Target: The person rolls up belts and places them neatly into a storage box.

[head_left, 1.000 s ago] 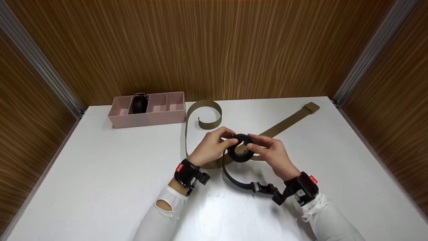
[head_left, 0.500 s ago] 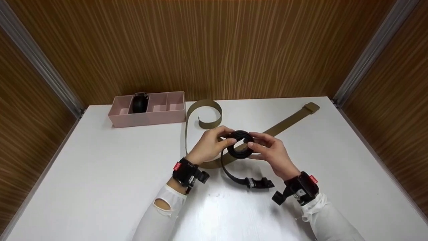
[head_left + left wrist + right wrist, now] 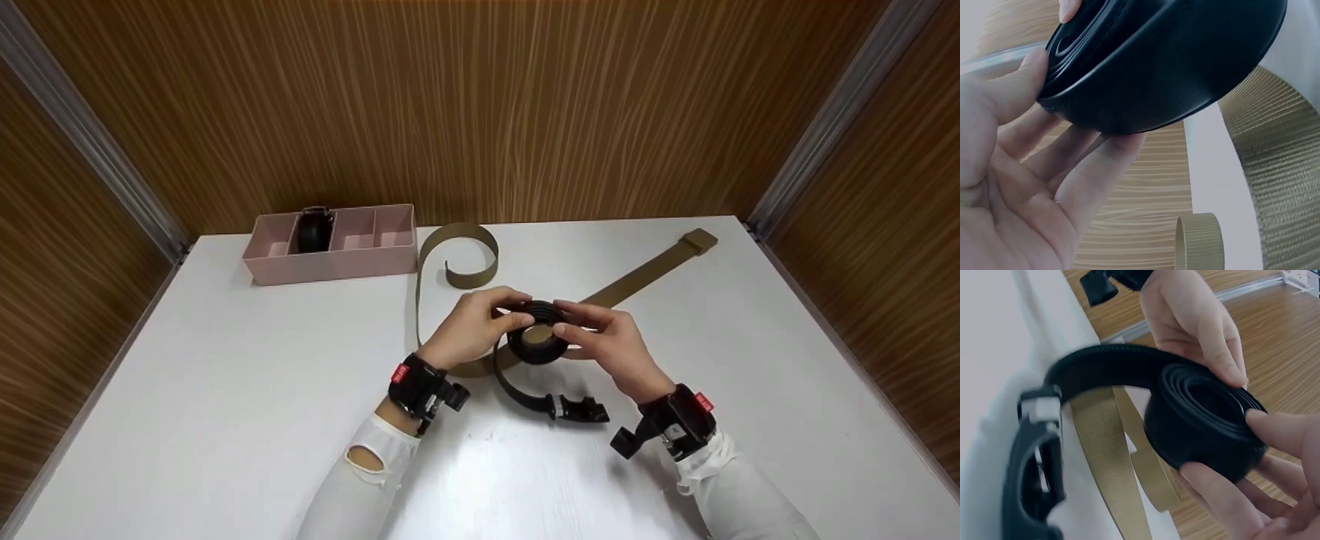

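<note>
Wood-grain panels enclose the top and sides of the frame, around our white table. Just right of centre we hold a black belt raised over it, wound into a coil. Our left hand pinches the upper left of the coil; our right hand grips its right side, thumb at the hole and fingers along the outside. We judge that both grips matter because the turns could spring apart under one. The loose end curves down to a buckle; we cannot tell whether that touches the surface. Beyond, a tan strap runs to the upper right, its other end curled on edge, probably by its own stiffness. At upper left, our pink tray has a black roll in its second compartment from the left, perhaps propped upright by the dividers.
</note>
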`<state>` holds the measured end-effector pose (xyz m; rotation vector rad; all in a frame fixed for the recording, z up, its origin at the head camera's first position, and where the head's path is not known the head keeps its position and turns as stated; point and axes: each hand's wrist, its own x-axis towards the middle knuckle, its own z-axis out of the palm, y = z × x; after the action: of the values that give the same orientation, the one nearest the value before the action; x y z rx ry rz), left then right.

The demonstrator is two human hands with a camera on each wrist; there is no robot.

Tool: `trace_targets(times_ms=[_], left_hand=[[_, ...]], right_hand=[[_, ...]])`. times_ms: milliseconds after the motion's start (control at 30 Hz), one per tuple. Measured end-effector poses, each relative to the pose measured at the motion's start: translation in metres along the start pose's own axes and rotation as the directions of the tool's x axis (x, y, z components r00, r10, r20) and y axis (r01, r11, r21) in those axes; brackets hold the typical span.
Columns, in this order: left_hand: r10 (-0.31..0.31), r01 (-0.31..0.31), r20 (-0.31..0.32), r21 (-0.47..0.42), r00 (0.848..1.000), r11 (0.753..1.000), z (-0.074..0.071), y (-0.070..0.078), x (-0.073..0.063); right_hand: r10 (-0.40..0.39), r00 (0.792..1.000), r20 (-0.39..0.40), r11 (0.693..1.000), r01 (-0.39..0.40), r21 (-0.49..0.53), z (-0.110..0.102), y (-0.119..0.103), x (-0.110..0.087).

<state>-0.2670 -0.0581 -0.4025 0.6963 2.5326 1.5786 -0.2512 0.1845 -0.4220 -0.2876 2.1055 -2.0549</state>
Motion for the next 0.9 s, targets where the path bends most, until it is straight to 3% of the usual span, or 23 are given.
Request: trace_targets(times_ms=[267, 400, 567, 733, 833, 900], left_hand=[[-0.060, 0.056, -0.019, -0.150, 0.998, 0.987, -0.003, 0.000, -0.001], [-0.041, 0.037, -0.026, -0.143, 0.999, 0.989, -0.005, 0.000, -0.001], [0.001, -0.002, -0.007, -0.066, 1.000, 0.998, -0.009, 0.001, -0.001], [0.037, -0.039, 0.077, 0.030, 0.996, 0.999, -0.012, 0.002, -0.004], [0.034, -0.038, 0.112, 0.030, 0.993, 0.999, -0.011, 0.001, -0.004], [0.022, -0.023, 0.104, 0.010, 0.994, 1.000, -0.010, 0.001, -0.003]], right_hand=[[0.036, 0.991, -0.128, 0.979, -0.009, 0.202, 0.005, 0.000, -0.001], [0.050, 0.994, -0.098, 0.978, -0.029, 0.206, 0.004, 0.000, 0.000], [0.016, 1.000, -0.023, 0.997, -0.014, 0.072, -0.003, -0.002, 0.000], [-0.011, 0.996, 0.085, 0.992, 0.022, -0.127, -0.009, -0.005, 0.000], [-0.014, 0.994, 0.111, 0.986, 0.032, -0.163, -0.009, -0.005, 0.000], [-0.017, 0.995, 0.093, 0.988, 0.031, -0.148, -0.009, -0.005, 0.001]])
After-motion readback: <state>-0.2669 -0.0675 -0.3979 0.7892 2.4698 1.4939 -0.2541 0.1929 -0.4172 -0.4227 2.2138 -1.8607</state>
